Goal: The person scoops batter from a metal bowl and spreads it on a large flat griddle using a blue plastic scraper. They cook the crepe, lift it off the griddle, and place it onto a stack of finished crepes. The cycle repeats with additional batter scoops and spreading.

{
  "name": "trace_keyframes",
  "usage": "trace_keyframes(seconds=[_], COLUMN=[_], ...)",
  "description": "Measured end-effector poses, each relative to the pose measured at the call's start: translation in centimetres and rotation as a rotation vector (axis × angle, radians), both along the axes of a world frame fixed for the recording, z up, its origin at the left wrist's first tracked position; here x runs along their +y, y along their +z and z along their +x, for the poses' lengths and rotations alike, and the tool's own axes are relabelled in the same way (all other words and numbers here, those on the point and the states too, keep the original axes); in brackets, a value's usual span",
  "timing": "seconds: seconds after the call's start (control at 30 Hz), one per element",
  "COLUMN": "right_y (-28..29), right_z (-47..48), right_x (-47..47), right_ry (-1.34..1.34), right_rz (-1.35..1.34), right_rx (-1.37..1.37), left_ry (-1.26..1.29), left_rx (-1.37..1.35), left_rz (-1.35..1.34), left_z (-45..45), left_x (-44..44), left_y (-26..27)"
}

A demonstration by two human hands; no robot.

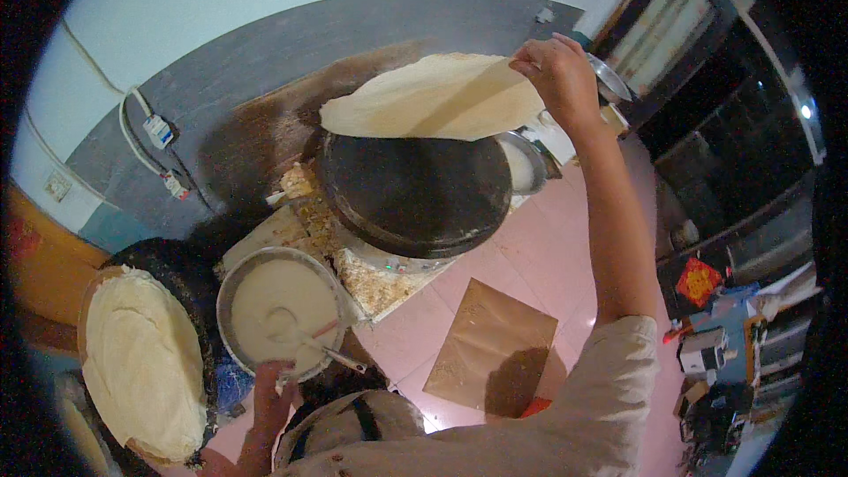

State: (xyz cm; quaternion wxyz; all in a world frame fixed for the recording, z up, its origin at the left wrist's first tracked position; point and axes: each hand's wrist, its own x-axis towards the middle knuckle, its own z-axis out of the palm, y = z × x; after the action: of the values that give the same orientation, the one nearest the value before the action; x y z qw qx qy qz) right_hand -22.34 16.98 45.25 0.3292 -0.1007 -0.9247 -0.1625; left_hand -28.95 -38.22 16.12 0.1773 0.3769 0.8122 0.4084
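My right hand (553, 76) pinches the edge of a large thin flatbread (437, 99), which hangs over the far part of a round black griddle (417, 192). The griddle's near surface is bare and dark. At the lower left, my left hand (275, 381) is by the near rim of a metal bowl (228, 338) of pale batter (255, 298); whether its fingers grip anything cannot be told. A ladle (288, 331) rests in the batter, its handle over the bowl's right rim. Left of the bowl lies a pile of thin flatbreads (142, 364) on a round support.
A second bowl (540, 165) with pale contents stands right of the griddle. A metal pan (609, 79) is behind my right wrist. Brown cardboard (493, 344) lies on the pink tiled floor. Power cords with a socket (159, 131) hang on the wall at left.
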Motion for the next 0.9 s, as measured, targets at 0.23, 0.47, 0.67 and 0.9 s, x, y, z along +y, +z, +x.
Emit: trace_keyframes(seconds=[0.23,0.47,0.67,0.9], right_y=[5.5,6.1,4.7,-1.3], right_z=[13.2,29.9,42.1,58.7], right_x=[-14.3,-27.5,-37.2,-46.3], right_ry=[-0.085,-0.237,-0.586,-1.04], right_rz=[-0.014,-0.198,-0.391,-0.782], right_rx=[-0.029,-0.005,0.042,0.291], left_ry=[0.057,-0.345,-0.716,-1.04], left_rx=[0.073,-0.514,-0.547,-0.572], left_rz=[0.307,0.359,0.349,0.166], left_z=[-7.8,-6.3,3.4,18.7], left_x=[11.3,14.2,17.2,20.6], left_y=[4.4,6.6,5.8,6.4])
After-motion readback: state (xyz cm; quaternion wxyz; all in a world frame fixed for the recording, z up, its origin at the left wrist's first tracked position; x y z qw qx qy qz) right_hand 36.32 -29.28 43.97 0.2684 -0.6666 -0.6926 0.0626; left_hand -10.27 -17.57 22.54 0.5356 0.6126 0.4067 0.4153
